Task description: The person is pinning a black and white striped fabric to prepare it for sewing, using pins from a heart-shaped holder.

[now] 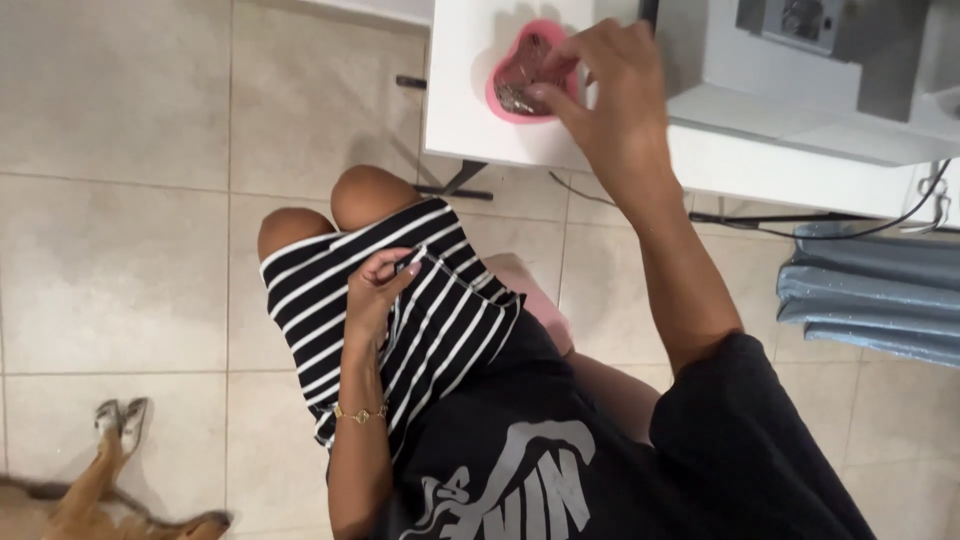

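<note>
I sit with a black-and-white striped fabric [440,320] draped over my lap. My left hand [378,290], with a thin gold bracelet on the wrist, pinches a fold of this fabric near its upper edge. My right hand [610,95] reaches out to a pink heart-shaped dish [500,98] on the white table [460,110]. Its fingertips are inside the dish among several small shiny items [522,70]. Whether the fingers hold one of them is hidden.
A white sewing machine [800,60] stands on the table to the right of the dish. A black cable [800,228] hangs below the table edge. Folded grey-blue cloth [870,290] lies at the right. A dog's legs [110,480] rest on the tiled floor at the lower left.
</note>
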